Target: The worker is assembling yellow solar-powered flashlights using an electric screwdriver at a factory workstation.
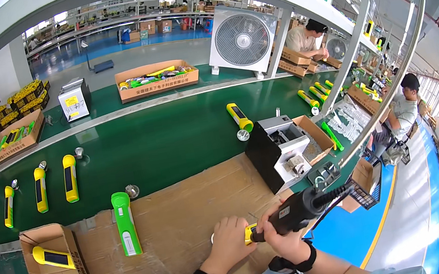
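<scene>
My left hand (230,241) is closed around a yellow flashlight (249,234) above the cardboard sheet; the fingers cover most of its body. My right hand (285,241) grips a black electric screwdriver (294,212), tilted, its cord running off to the upper right. The driver's front end meets the flashlight beside my left fingers; the tip itself is hidden. To the left of my hands a green flashlight (126,226) lies on the cardboard, with a small silver reflector (132,191) at its head end.
Yellow flashlights (70,178) with loose reflectors lie along the green belt (174,138). An open carton (51,235) at left holds one yellow flashlight (54,258). A black-and-silver machine (268,152) stands right of the cardboard sheet (183,200). A fan (242,38) is behind; co-workers (404,110) sit at right.
</scene>
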`<state>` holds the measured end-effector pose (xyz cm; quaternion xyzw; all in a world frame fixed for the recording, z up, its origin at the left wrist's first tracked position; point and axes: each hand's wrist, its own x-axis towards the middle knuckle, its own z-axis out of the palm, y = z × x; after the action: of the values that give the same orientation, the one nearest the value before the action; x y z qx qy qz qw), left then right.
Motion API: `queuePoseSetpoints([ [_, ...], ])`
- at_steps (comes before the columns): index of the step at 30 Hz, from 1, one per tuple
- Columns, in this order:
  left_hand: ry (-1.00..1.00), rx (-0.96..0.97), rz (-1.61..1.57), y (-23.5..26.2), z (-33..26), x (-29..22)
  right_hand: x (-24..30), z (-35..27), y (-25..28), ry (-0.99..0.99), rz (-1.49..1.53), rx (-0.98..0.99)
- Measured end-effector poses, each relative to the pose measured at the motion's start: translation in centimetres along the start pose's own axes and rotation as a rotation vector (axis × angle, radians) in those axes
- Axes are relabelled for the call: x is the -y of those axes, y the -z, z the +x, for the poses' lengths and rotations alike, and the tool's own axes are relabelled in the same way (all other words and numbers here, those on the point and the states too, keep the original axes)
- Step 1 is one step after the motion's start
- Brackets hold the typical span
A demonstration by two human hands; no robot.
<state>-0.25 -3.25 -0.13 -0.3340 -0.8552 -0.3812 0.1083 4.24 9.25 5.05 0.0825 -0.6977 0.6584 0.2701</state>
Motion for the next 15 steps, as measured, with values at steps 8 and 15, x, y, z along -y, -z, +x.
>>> queuePoseSetpoints([
  [8,0.016,0.09,-0.043,-0.5,0.8,0.8,3.9,6.1,4.2,0.357,0.398,-0.332],
  [15,-0.132,0.08,-0.019,0.1,1.3,1.3,2.0,14.6,10.5,0.518,-0.001,-0.524],
])
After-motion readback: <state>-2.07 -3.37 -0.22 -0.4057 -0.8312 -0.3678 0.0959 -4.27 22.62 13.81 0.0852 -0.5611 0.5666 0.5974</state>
